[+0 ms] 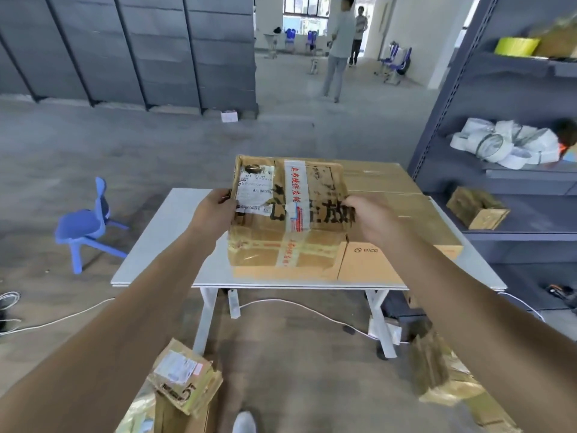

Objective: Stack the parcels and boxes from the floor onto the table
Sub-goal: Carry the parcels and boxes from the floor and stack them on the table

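Parcel (290, 210), taped and labelled, is gripped by its two sides: left hand (215, 210) at the label edge, right hand (371, 220) opposite, both equally near. It lies over the flat boxes (374, 176) on the table (162, 245); I cannot tell whether it touches them. More floor parcels (184, 379) lie by the feet.
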`<state>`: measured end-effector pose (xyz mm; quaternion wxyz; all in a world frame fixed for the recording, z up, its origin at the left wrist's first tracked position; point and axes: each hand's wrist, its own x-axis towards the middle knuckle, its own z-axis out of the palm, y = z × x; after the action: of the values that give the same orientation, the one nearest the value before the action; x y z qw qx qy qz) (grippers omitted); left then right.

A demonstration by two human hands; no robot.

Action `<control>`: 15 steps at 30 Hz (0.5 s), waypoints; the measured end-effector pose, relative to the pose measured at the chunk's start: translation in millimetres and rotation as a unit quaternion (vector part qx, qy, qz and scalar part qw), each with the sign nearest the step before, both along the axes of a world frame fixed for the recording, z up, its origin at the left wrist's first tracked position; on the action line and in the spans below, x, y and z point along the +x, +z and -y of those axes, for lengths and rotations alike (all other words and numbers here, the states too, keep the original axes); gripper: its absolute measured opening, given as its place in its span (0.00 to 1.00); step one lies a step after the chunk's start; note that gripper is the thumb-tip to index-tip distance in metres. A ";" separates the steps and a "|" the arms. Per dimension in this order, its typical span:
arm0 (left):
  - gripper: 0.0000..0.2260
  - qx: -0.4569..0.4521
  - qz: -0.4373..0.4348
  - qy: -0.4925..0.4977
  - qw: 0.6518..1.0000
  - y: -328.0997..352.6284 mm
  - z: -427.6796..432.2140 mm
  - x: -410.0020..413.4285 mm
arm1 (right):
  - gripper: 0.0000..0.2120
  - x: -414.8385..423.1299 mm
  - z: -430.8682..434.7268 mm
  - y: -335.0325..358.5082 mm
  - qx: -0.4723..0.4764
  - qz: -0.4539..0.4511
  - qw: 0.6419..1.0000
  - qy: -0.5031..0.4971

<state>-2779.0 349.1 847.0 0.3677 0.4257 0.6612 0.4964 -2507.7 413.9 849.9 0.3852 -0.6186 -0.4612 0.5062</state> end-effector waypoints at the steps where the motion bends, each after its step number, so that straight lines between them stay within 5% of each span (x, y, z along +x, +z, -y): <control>1: 0.11 0.002 0.007 -0.006 1.000 -0.9 -16.3 -5.2 | 0.13 -4.8 -14.5 0.5 -0.005 -0.001 1.000 0.003; 7: 0.11 0.013 0.068 -0.048 0.996 6.0 -112.5 -33.3 | 0.06 -34.5 -96.1 17.2 0.023 0.045 0.999 -0.002; 15: 0.14 -0.004 0.089 -0.073 0.993 16.0 -206.9 -52.7 | 0.18 -54.0 -171.7 30.5 0.038 0.009 0.998 0.056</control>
<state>-2831.7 556.0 863.0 0.4623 0.4252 0.5949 0.5016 -2561.6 585.6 880.4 0.3751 -0.5817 -0.5173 0.5034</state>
